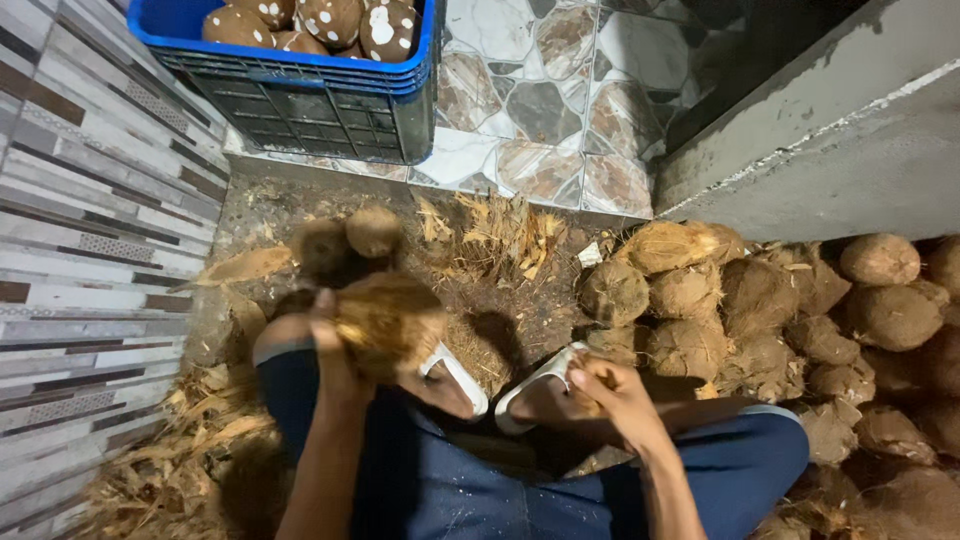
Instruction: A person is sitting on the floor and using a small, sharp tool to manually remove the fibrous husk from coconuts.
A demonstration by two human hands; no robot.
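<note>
Dirt floor strewn with husk fibre (500, 235) lay between a striped tiled wall (90, 230) and a concrete step (800, 150), and the person sat low on it in blue trousers and white sandals (455, 375). At the centre was a brown, hairy coconut (390, 320), held up against the left knee. The left hand (335, 350) was wrapped around its near side, fingers curled onto the husk. The right hand (610, 390) rested lower, by the right foot, fingers bent around a small piece of something pale; what it was could not be made out.

Just beyond the held coconut, two more husked nuts (350, 245) sat on the ground. To the right, a heap of unhusked coconuts (780, 320) reached back to the step. Farther off, a blue plastic crate (300, 70) held peeled, speckled ones.

With only one hand on the round, fibrous nut, it looked likely to roll off the knee onto the bare toes. Loose fibre underfoot could also make the sandals slide.
</note>
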